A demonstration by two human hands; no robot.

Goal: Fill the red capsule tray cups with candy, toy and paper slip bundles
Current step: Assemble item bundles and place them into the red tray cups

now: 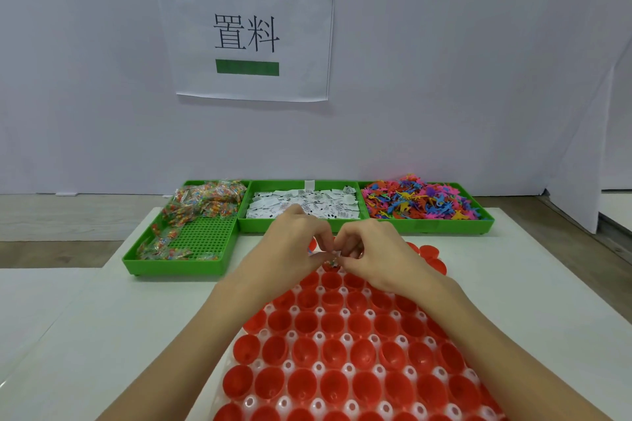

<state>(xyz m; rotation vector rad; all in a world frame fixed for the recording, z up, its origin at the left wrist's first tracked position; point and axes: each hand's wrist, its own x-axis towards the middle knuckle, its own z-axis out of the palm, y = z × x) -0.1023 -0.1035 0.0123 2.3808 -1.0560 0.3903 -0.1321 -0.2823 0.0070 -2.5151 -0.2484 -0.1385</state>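
Bundling a slip and candy over the tray

Both hands, the left hand (290, 243) and right hand (371, 249), are pinching a small candy-and-paper bundle (333, 258) together above the far cups of the red capsule tray (342, 352), likely gathering it compact for dropping in.

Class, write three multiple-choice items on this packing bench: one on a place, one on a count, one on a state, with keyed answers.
1. Which green tray holds the paper slips?
A left B middle C right
2. How many green trays stand by the wall?
A two B three C five
3. What are the hands doing?
A lying flat B pinching a small bundle C pointing

Answers: 1 B, slips lie between the candy packets and toys. 2 B, three side by side. 3 B, left hand and right hand meet on a bundle over the red capsule tray.
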